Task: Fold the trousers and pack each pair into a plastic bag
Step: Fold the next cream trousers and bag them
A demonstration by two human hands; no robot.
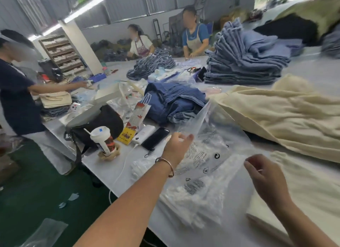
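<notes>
A clear plastic bag (211, 147) with black printed text is lifted above the white table (117, 166). My left hand (177, 145) pinches its left edge and my right hand (263, 173) pinches its right edge, so the bag is stretched between them. A folded cream pair of trousers (303, 188) lies under my right hand at the table's near right. A larger heap of cream trousers (287, 118) lies just behind the bag. Under the lifted bag rests a stack of more clear bags (191, 204).
A black phone (155, 138), a white power bank (144, 133) with cable, a cup (103, 138) and a black bag (99, 121) sit to the left. Blue trousers (174, 101) and tall denim stacks (244, 61) lie farther back. Three people work around the table.
</notes>
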